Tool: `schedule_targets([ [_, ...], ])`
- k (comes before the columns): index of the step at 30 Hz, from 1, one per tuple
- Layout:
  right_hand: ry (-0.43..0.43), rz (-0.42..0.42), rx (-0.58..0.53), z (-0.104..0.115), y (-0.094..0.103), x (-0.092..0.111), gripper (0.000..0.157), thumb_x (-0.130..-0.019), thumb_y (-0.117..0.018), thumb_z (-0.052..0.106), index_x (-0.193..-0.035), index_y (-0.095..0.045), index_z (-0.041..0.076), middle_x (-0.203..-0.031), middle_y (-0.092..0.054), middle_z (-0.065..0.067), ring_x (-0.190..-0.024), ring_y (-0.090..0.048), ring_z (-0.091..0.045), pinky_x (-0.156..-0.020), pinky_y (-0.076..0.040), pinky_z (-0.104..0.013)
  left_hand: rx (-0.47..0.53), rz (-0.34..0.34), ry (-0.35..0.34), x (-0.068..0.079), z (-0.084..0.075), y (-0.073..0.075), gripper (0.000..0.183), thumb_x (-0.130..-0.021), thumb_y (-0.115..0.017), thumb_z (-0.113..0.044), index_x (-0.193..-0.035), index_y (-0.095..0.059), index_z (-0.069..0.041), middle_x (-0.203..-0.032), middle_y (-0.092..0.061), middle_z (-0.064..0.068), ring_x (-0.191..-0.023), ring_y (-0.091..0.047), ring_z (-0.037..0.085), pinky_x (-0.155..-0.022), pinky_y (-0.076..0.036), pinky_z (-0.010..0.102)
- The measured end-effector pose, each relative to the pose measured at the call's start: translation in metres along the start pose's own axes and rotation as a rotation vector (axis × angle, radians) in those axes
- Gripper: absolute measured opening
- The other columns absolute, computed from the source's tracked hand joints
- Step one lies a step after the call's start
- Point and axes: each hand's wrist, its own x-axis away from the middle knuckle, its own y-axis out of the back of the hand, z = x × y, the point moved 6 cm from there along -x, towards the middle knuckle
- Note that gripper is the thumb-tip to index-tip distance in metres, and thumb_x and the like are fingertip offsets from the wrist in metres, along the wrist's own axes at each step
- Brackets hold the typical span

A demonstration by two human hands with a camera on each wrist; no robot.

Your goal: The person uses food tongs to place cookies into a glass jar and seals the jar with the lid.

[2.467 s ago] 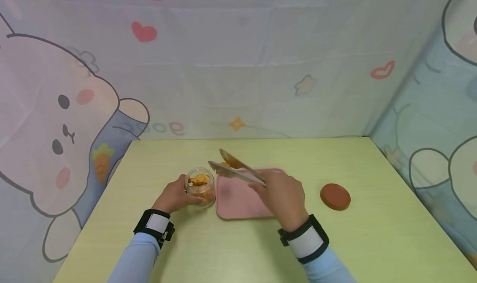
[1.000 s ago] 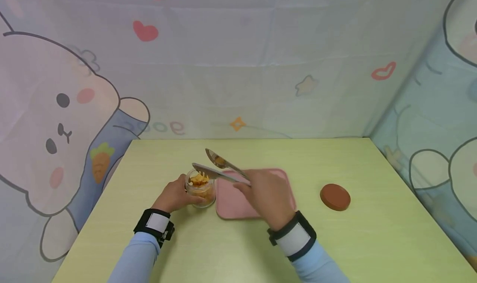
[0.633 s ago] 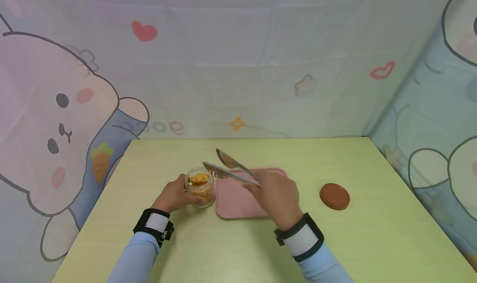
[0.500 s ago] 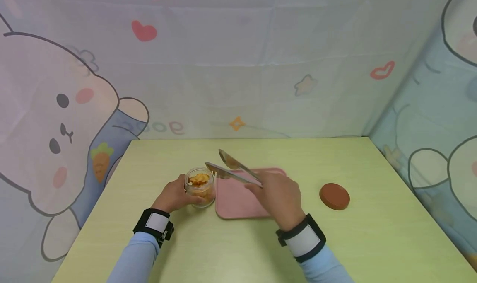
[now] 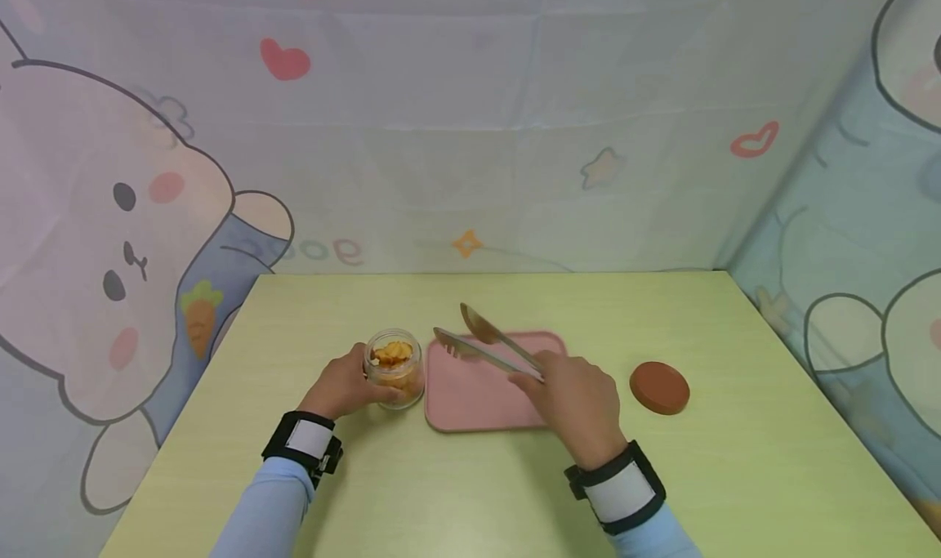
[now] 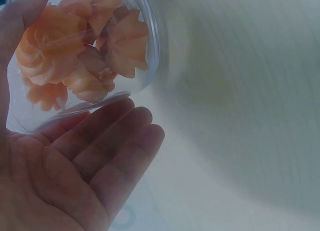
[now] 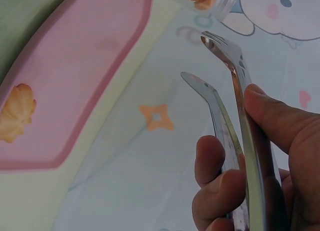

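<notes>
In the head view, my left hand holds a clear jar upright on the table, thumb on the near side. Ridged golden cookies show through its wall in the left wrist view. My right hand grips metal tongs, one arm ending in a fork-like tip and the other in a rounded one. The tips stand apart with nothing between them, over the pink tray. One cookie lies on the tray in the right wrist view; my right hand hides it in the head view.
A round brown lid lies on the pale yellow table, right of the tray. The jar stands close by the tray's left edge. Behind the table hangs a printed cloth with cartoon figures.
A golden piece showed between the tongs' tips 2.5 s ago; they are empty now. The tongs went left over the jar, then back right over the tray. My left hand stayed put.
</notes>
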Motion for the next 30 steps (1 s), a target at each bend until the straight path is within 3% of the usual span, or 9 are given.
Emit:
schedule_targets([
  [12, -0.008, -0.041, 0.029, -0.026, 0.0, 0.014, 0.035, -0.079, -0.073, 0.042, -0.067, -0.058, 0.014, -0.044, -0.044, 0.002, -0.035, -0.039, -0.013, -0.03, -0.024, -0.026, 0.005, -0.003, -0.002, -0.001, 0.001, -0.001, 0.088, -0.062, -0.084, -0.048, -0.122, -0.046, 0.003, -0.112, -0.064, 0.018, -0.094, -0.058, 0.027, -0.08, -0.051, 0.044],
  [30, -0.164, 0.056, 0.068, -0.071, 0.01, 0.039, 0.042, -0.077, -0.071, 0.052, -0.079, -0.069, 0.01, -0.048, -0.048, 0.0, -0.041, -0.044, -0.016, -0.032, -0.029, -0.032, 0.011, 0.0, -0.009, -0.002, 0.005, -0.003, 0.088, -0.061, -0.083, -0.05, -0.121, -0.046, 0.002, -0.111, -0.064, 0.019, -0.092, -0.058, 0.027, -0.078, -0.051, 0.044],
])
